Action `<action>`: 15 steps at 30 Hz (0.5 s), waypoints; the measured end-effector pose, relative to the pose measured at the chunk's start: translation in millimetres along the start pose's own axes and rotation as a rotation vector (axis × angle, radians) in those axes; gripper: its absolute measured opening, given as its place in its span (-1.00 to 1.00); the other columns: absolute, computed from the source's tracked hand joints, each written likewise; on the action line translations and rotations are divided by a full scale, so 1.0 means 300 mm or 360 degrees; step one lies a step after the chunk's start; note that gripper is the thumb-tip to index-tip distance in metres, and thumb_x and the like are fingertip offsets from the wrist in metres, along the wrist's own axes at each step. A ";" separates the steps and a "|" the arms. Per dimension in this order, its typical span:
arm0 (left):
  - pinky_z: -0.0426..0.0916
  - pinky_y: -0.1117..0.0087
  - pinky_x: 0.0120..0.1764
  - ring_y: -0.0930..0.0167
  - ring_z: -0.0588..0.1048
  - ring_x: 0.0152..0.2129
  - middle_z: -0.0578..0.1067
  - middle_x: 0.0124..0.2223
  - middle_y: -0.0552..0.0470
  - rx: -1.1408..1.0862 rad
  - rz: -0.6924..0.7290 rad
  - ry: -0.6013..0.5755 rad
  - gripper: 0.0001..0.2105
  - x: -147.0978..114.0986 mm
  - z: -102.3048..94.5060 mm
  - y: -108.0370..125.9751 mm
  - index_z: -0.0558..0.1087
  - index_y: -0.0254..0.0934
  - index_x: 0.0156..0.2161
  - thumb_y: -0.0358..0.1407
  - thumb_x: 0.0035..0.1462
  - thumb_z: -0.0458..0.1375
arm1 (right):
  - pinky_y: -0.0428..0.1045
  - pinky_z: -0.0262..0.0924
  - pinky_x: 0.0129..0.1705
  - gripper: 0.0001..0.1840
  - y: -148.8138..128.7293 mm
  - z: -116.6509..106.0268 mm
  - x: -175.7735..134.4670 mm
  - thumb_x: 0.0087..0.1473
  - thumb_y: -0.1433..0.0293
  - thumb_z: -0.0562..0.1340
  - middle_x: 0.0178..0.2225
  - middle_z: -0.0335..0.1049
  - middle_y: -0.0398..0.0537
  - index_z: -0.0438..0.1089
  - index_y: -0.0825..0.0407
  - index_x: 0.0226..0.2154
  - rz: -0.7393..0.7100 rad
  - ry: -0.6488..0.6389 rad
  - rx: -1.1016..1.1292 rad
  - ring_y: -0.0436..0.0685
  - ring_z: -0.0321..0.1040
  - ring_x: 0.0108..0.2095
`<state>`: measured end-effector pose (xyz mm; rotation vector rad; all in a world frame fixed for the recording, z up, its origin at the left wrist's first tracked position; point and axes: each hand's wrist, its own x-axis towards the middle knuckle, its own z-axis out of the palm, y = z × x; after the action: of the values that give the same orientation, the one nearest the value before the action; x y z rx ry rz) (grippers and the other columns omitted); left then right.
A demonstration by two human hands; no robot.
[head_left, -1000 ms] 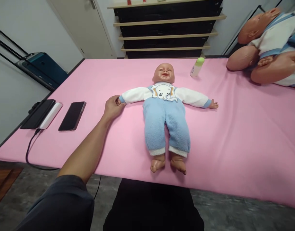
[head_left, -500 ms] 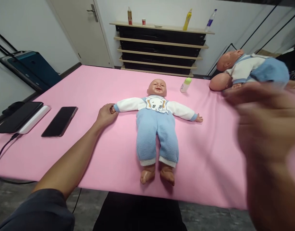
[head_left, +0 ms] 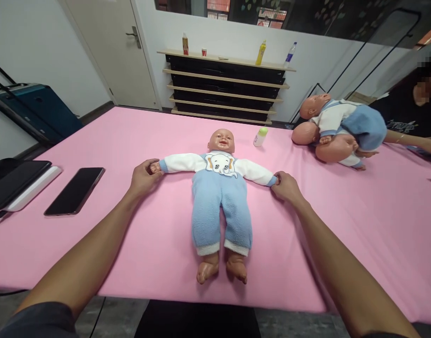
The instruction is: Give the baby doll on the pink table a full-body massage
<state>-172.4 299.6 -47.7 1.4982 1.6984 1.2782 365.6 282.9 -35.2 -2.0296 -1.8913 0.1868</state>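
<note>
1. Head camera: A person's left hand (head_left: 144,178) reaches forward over the pink-covered table (head_left: 166,230), forearm slanting in from the lower left, thumb and fingers curled narrowly around one small hand of a baby doll (head_left: 220,197).
2. Across from it, the right hand (head_left: 286,188) mirrors the pose, forearm slanting in from the lower right, back of the hand largely upward, its fingers gripping the doll's other hand at the blue cuff; the exact finger placement is partly hidden.
3. On the doll's white top sits an elephant patch (head_left: 220,164). Beyond, a bottle with a green cap (head_left: 260,137) carries a label too small to read; white lettering on a co-worker's black shirt (head_left: 405,117), at far right, is likewise illegible.
4. The doll lies on its back in the middle of the table, face up, head at the far side and bare feet toward the person near the front edge. Its long axis runs almost straight away from the person, with both arms stretched out sideways.
5. A dark-screened phone (head_left: 74,191) rests at left; a pile of dolls (head_left: 337,126) lies at the right, near the co-worker's arm (head_left: 412,141).
</note>
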 end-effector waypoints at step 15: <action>0.34 0.31 0.11 0.56 0.43 -0.18 0.39 -0.22 0.07 -0.1700 -0.0421 0.0154 -0.72 0.018 0.146 0.106 0.27 -0.35 -0.17 -0.50 -0.02 0.18 | -0.05 0.38 -0.18 -0.46 -0.170 0.065 0.039 -0.05 0.17 0.29 -0.11 0.35 -0.05 0.27 0.00 -0.02 0.0613 0.0475 0.2381 0.00 0.37 -0.17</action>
<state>-121.8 315.8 -36.1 0.5613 0.8973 1.6986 312.5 299.9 -34.0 -1.1437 -0.6251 0.9665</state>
